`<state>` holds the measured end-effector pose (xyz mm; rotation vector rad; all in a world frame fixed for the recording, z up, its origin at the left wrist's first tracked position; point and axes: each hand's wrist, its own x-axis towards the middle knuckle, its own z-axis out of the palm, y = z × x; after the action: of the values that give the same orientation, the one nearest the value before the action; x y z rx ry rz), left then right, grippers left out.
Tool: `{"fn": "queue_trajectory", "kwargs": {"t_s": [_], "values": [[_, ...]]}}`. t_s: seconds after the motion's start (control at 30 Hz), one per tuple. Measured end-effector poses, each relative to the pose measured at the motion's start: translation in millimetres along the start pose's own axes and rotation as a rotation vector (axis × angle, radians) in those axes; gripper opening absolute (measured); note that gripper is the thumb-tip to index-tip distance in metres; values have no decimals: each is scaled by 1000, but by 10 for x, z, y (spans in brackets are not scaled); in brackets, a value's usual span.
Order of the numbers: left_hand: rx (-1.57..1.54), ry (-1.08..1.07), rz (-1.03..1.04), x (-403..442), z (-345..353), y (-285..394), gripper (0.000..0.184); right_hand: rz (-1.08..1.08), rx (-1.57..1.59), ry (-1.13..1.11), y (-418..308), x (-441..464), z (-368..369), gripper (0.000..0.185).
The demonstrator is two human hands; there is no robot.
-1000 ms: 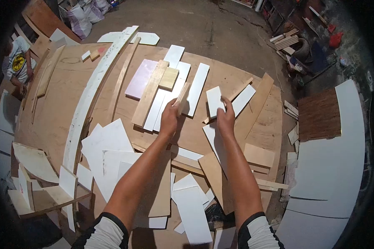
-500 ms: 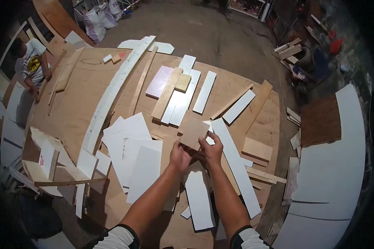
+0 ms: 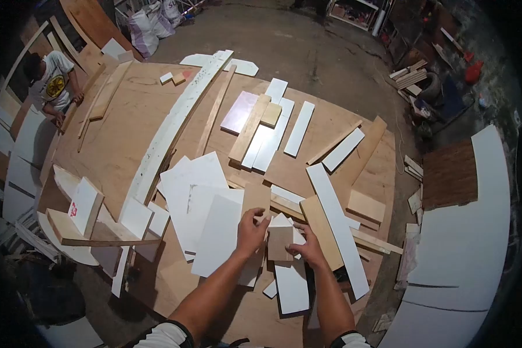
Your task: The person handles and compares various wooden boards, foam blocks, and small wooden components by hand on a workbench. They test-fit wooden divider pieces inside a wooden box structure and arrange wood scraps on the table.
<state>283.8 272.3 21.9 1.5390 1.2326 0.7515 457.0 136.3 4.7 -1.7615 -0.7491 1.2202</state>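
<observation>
A small square plywood piece [image 3: 280,243] is between my hands, its brown face turned toward me and a white pointed part showing behind its top. My right hand [image 3: 309,248] grips its right side, with the thumb on the front. At its upper left edge is my left hand [image 3: 252,233], thumb and fingers curled; their exact contact is partly hidden. Below the piece lies a white board [image 3: 293,290]. A long white strip [image 3: 339,232] slants down to the right of my hands. Large white sheets [image 3: 194,180] overlap on the left.
White boards and a wooden batten [image 3: 249,130] lie farther up the plywood table [image 3: 139,104]. A long white plank [image 3: 162,122] crosses it. At the left front stands a curved wooden frame [image 3: 107,238]. Another person [image 3: 55,84] is at the far left edge. White panels [image 3: 458,249] stand on the right.
My hands have lowered the plywood piece toward the white board and tilted it more upright. The left hand has shifted to its upper left edge. The view has shifted slightly.
</observation>
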Motion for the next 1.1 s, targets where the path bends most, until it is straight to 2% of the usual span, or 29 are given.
{"fn": "queue_trajectory", "kwargs": {"t_s": [0.03,0.1,0.13,0.2,0.23,0.27,0.33,0.47,0.53,0.57,0.6,0.7,0.73,0.8,0.83,0.87,0.93,0.97,1.0,1.1], "values": [[5,-35,47,132,-7,8,39,3,-3,-1,-82,13,-9,80],[33,-77,133,468,6,-6,38,11,-610,40,-359,53,-54,61],[3,-66,109,643,23,51,38,0,-845,96,-649,70,-47,58],[19,-41,146,1021,62,188,40,35,-653,115,-837,446,-101,59],[66,-29,205,1222,78,242,41,-4,-544,130,-939,655,-87,61],[57,-67,169,1448,114,268,46,-45,-434,148,-1049,895,-54,62],[115,-15,268,1867,228,255,49,-128,-432,101,-1224,1503,-9,65],[43,-87,139,2582,422,261,51,-272,-269,126,-1098,2882,139,68],[211,-76,336,2944,565,77,52,-257,-162,208,-1059,3392,197,71],[414,-34,310,3055,643,13,54,-222,30,228,-1040,3585,225,72],[553,-80,281,3103,627,80,56,-185,172,233,-1222,3538,258,72],[904,-91,372,3281,672,-29,60,-169,170,177,-1087,4019,318,76],[905,-101,367,3300,681,-49,60,-158,173,179,-1085,4097,356,76],[933,-206,350,3305,678,-63,61,-127,482,197,-1101,4204,449,75],[871,-170,371,3277,674,-87,62,-60,529,213,-1272,4022,475,65],[874,-173,371,3244,664,-97,62,-57,532,214,-1229,4021,470,65],[826,-201,456,3153,632,-118,60,-103,441,218,-1227,3942,468,49],[827,-202,455,3095,616,-117,60,-87,354,296,-1210,3862,480,42],[734,-238,472,3037,602,-121,60,-86,355,295,-1164,3856,477,42],[528,-281,489,2888,540,-153,63,-83,-10,456,-895,3928,438,45]]}}
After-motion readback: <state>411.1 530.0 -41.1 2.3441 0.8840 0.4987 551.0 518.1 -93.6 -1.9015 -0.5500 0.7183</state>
